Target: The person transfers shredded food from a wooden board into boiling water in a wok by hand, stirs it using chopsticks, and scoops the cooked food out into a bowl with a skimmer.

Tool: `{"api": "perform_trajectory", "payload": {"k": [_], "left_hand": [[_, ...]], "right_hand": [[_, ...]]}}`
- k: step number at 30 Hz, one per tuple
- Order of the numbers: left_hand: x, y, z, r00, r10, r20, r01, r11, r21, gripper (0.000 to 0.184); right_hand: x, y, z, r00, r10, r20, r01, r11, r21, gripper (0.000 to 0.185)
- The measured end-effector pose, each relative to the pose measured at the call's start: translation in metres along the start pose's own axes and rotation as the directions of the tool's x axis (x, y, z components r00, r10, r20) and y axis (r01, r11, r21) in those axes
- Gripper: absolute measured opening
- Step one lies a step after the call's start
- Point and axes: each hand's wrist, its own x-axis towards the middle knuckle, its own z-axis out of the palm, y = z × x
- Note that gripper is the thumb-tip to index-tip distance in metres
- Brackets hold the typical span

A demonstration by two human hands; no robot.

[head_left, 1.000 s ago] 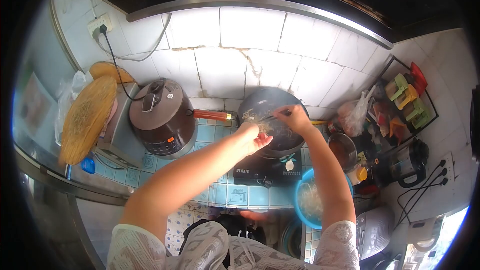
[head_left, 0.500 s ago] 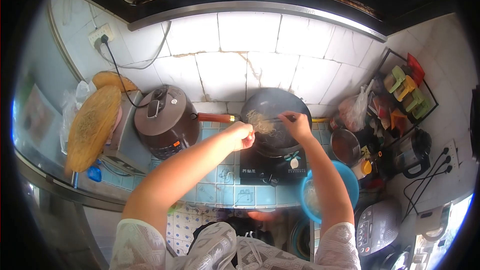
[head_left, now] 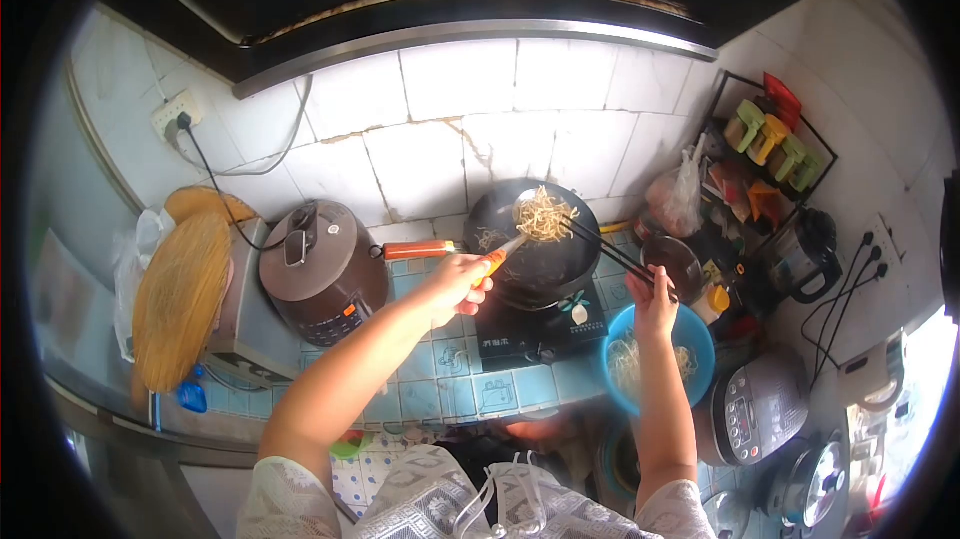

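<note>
Around the pan (head_left: pixel 552 269), handle (head_left: pixel 418 250) and cooker (head_left: pixel 325 269) block nine o'clock, chopsticks (head_left: pixel 616 255) three, basin (head_left: pixel 622 329) between four and five; room to pass lies at six, over the stove (head_left: pixel 515 342).

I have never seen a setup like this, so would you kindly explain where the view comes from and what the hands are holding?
There is no machine here: these are a person's bare hands, seen by one camera worn on their head, looking forward and down.

The left hand grips a scoop by its orange handle, with a clump of browned strips in it, above a dark wok. The right hand holds dark chopsticks, their tips at the clump's edge; whether they touch is hard to tell.

The wok sits on a black cooktop on a blue-tiled counter. A blue basin holds pale strips, and a brown cooker stands at left.
</note>
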Motion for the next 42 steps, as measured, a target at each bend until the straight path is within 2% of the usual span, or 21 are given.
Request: {"api": "perform_trajectory", "payload": {"k": [3,6,15,19,21,23,24,26,31,35,37,38,39,41,42], "left_hand": [[-0.002,-0.001,0.000,0.998,-0.003,0.061,0.005,1.000,-0.026,0.013],[0.004,-0.006,0.000,0.999,-0.033,0.042,0.034,0.999,-0.020,0.014],[0.016,-0.025,-0.007,0.995,-0.096,0.018,0.096,0.995,0.010,0.021],[0.016,-0.030,-0.004,0.996,-0.084,-0.018,0.085,0.996,0.011,0.025],[0.016,-0.027,0.001,0.998,-0.058,-0.010,0.058,0.998,0.025,0.025],[0.010,-0.024,0.011,1.000,-0.024,-0.016,0.025,0.998,0.049,0.029],[0.008,-0.022,0.017,1.000,-0.028,-0.006,0.029,0.998,0.055,0.029],[0.004,-0.020,0.034,0.993,0.097,0.070,-0.106,0.986,0.127,0.029],[-0.001,-0.031,0.086,0.977,0.107,0.182,-0.124,0.989,0.081,0.041],[0.010,-0.074,0.123,0.958,0.113,0.262,-0.148,0.982,0.119,0.043],[0.023,-0.109,0.139,0.938,0.218,0.270,-0.312,0.870,0.381,0.043],[0.039,-0.142,0.144,0.847,0.451,0.283,-0.527,0.637,0.563,0.043],[0.056,-0.170,0.153,0.593,0.711,0.378,-0.725,0.267,0.635,0.051],[0.065,-0.198,0.171,0.705,0.536,0.464,-0.589,0.077,0.805,0.065],[0.074,-0.218,0.175,0.709,0.532,0.463,-0.586,0.079,0.807,0.065]], "right_hand": [[-0.004,0.003,-0.024,0.998,0.048,-0.039,-0.044,0.994,0.098,0.027],[-0.008,0.008,-0.043,0.991,0.092,-0.097,-0.075,0.983,0.165,0.026],[-0.038,0.017,-0.081,0.943,0.132,-0.304,-0.080,0.981,0.178,0.025],[-0.046,0.019,-0.092,0.933,0.171,-0.317,-0.106,0.971,0.213,0.024],[-0.046,0.021,-0.094,0.950,0.178,-0.256,-0.096,0.949,0.301,0.022],[-0.050,0.020,-0.096,0.941,0.193,-0.279,-0.094,0.939,0.331,0.022],[-0.055,0.017,-0.095,0.941,0.206,-0.267,-0.097,0.923,0.372,0.022],[-0.065,0.010,-0.097,0.940,0.225,-0.258,-0.097,0.898,0.430,0.024],[-0.095,-0.016,-0.120,0.915,0.223,-0.337,-0.044,0.884,0.466,0.025],[-0.125,-0.041,-0.153,0.893,0.168,-0.418,0.053,0.882,0.468,0.023],[-0.143,-0.056,-0.173,0.879,0.120,-0.461,0.119,0.882,0.457,0.023],[-0.151,-0.063,-0.179,0.847,0.081,-0.525,0.165,0.899,0.406,0.024],[-0.159,-0.071,-0.184,0.806,0.047,-0.590,0.198,0.918,0.344,0.025],[-0.171,-0.074,-0.211,0.780,-0.010,-0.626,0.251,0.921,0.297,0.024],[-0.175,-0.077,-0.215,0.753,-0.013,-0.658,0.264,0.922,0.284,0.025]]}}
